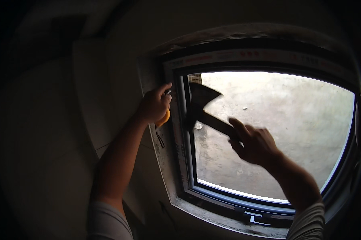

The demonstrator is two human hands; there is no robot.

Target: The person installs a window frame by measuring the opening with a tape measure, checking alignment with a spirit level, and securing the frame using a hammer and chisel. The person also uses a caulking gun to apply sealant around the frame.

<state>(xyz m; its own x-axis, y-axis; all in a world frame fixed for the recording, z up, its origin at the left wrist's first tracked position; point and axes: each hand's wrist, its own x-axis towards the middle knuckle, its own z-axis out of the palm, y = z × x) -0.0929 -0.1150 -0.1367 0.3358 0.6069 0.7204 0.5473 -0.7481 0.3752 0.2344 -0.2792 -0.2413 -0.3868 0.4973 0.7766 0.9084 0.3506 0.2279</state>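
My right hand [254, 143] is wrapped round the handle of a dark hatchet [218, 123], held in front of the window pane. The hatchet's broad head lies at the pane's left edge, close to the window frame [179, 132]; whether it touches the frame I cannot tell. Just left of that frame, my left hand [154, 105] is closed round an orange hand tool [162, 119] with a thin black cord hanging below it. A small bright bit shows by the left fingers. Most of the orange tool is hidden in the hand, so its exact kind is unclear.
The bright glass pane [276, 132] fills the window, with a rough grey surface beyond it. Printed film covers parts of the frame. A pale handle [256, 219] sits on the bottom rail above a rough sill [206, 216]. Dark wall panels [92, 88] stand at the left.
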